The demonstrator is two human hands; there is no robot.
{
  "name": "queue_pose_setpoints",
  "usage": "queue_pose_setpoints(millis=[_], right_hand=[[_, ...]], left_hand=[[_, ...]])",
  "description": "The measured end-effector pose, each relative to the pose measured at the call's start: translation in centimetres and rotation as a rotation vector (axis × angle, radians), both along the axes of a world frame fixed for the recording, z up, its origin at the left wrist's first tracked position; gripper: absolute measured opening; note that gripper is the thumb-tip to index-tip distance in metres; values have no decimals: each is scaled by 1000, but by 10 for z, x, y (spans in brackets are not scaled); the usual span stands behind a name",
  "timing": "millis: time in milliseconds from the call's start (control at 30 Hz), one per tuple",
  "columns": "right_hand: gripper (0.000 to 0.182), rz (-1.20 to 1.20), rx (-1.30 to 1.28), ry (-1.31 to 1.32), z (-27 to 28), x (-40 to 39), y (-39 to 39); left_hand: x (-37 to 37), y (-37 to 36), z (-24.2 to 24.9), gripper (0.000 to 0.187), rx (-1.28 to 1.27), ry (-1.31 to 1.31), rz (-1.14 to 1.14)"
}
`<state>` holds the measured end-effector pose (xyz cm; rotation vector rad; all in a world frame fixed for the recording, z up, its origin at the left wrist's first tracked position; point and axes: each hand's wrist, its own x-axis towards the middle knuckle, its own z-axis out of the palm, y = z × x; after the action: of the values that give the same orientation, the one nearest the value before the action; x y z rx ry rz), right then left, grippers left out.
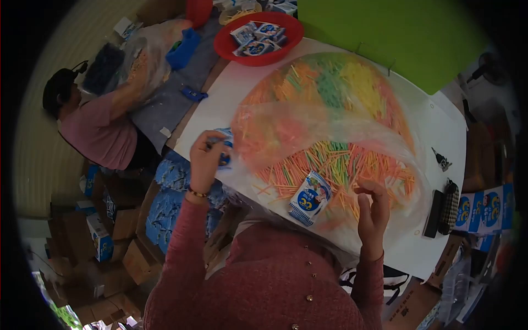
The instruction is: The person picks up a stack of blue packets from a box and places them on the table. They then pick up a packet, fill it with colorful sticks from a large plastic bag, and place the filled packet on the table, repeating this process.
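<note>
My left hand [205, 160] is closed on a small blue-and-white packet [225, 158] at the left edge of the white table [206, 113]. Its fingers partly cover the packet. A large clear plastic bag [330, 118] lies across the table, full of thin coloured sticks [324, 159] in orange, pink, green and yellow. Another blue-and-white packet [311, 199] rests at the bag's near side, in front of the loose sticks. Just right of these sticks is my right hand [374, 212], with thumb and curved fingers apart and nothing visible between them.
A red basin [220, 48] with several packets stands at the back. Keys [441, 159] and a checkered pouch [450, 202] lie at the right. Blue packets fill a carton [165, 220] below left. A co-worker [102, 129] in pink handles another bag at the left table.
</note>
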<state>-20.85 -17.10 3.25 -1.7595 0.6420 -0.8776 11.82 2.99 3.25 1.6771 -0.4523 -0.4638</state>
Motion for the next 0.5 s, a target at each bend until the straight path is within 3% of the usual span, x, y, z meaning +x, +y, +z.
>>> queue_pose_setpoints(millis=[67,100,133,200,233,333,367,433,500], right_hand=[[19,-49,77,-39,-4,-11,-5],[18,-73,155,-104,-5,-16,-8],[18,-93,146,-94,-6,-22,-11],[15,-199,150,-77,-7,-40,-17],[15,-239,133,-62,-8,-50,-21],[13,-423,48,-38,-6,-80,-34],[12,-456,-16,102,-2,-84,-38],[12,-466,-135,305,-5,-87,-49],[15,-370,-281,414,-20,-85,-68]], left_hand=[[36,5,-33,13,-51,-127,-32],[50,7,-43,15,137,-141,-35],[54,7,-50,15,129,-131,-55],[50,-9,-57,20,395,-987,88],[44,-13,-53,28,304,-1160,92],[-8,-28,-19,25,297,-1261,111],[-27,-30,-17,25,269,-1247,94],[-69,-38,-14,22,208,-1120,-282],[-100,-58,-18,29,142,-1012,-483]])
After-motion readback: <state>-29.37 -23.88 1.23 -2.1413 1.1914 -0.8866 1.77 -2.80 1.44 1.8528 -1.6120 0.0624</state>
